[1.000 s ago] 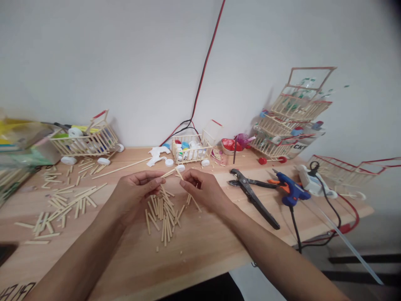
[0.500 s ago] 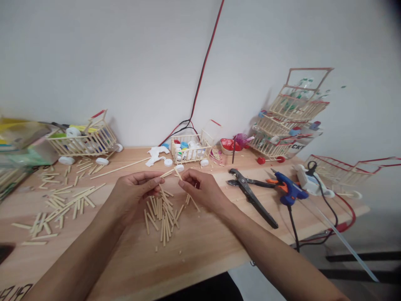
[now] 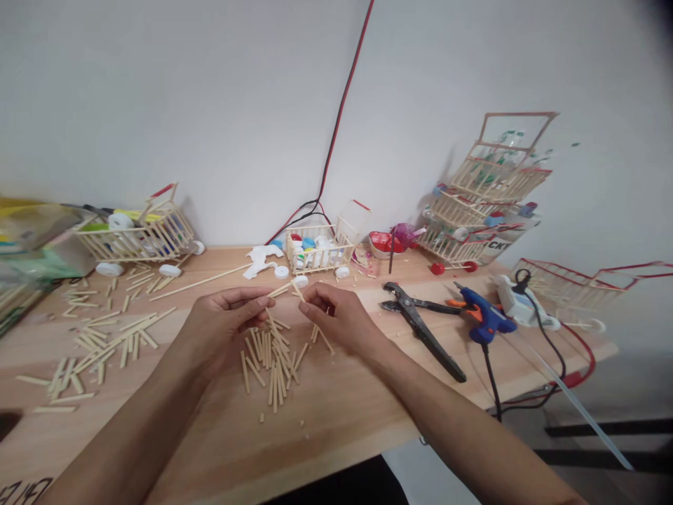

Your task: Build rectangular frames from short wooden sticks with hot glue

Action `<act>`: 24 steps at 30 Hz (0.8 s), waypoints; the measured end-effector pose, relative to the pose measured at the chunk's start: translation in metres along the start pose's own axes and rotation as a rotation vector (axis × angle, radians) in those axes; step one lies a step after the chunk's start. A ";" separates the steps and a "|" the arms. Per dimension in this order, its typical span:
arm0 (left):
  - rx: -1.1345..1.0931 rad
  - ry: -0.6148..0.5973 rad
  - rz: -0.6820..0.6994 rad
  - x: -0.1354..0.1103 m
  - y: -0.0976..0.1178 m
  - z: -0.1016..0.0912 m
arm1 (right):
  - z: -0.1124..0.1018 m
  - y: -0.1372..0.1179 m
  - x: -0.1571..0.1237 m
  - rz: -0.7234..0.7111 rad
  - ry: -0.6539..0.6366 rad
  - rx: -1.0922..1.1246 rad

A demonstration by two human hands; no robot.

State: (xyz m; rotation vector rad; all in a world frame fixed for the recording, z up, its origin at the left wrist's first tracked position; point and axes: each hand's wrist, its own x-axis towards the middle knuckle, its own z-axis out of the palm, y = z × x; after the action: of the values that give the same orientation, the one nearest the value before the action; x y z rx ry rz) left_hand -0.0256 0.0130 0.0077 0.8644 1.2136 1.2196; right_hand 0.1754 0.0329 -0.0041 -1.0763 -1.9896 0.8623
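My left hand [image 3: 226, 319] pinches a short wooden stick [image 3: 280, 289] between thumb and fingers, its free end pointing right. My right hand [image 3: 336, 315] is closed round several short sticks [image 3: 299, 291]; one pokes up from the fingertips beside the left hand's stick, others hang below the palm. Both hands hover over a pile of cut sticks [image 3: 270, 358] on the wooden table [image 3: 326, 414].
Black pliers [image 3: 420, 326] and a blue glue gun [image 3: 484, 319] lie to the right. Small stick carts stand along the wall: one with bottle caps [image 3: 318, 251], one at left [image 3: 139, 235], a stack at right [image 3: 488, 203]. More sticks [image 3: 102, 340] lie scattered at left.
Both hands stay almost in place with the sticks held between them; the view has shifted slightly.
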 end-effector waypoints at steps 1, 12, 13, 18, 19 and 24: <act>-0.001 0.001 -0.001 0.000 0.000 0.000 | 0.000 0.000 0.000 -0.001 0.001 0.000; -0.012 0.011 0.005 -0.001 0.001 0.001 | 0.000 -0.001 0.001 0.009 -0.004 -0.003; -0.015 0.012 0.003 -0.001 0.001 0.001 | 0.000 -0.001 0.001 0.010 -0.007 -0.006; -0.027 0.002 -0.003 -0.002 0.002 0.002 | 0.001 -0.001 0.000 0.010 -0.009 -0.010; -0.030 0.002 -0.004 -0.002 0.002 0.002 | 0.001 -0.001 0.000 0.007 -0.007 -0.009; -0.030 0.016 -0.005 0.000 0.002 0.003 | 0.001 -0.001 0.001 0.012 -0.009 -0.012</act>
State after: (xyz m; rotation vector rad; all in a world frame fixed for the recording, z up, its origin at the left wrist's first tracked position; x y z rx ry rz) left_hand -0.0231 0.0132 0.0102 0.8302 1.2068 1.2394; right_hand 0.1740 0.0329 -0.0036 -1.0946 -2.0002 0.8638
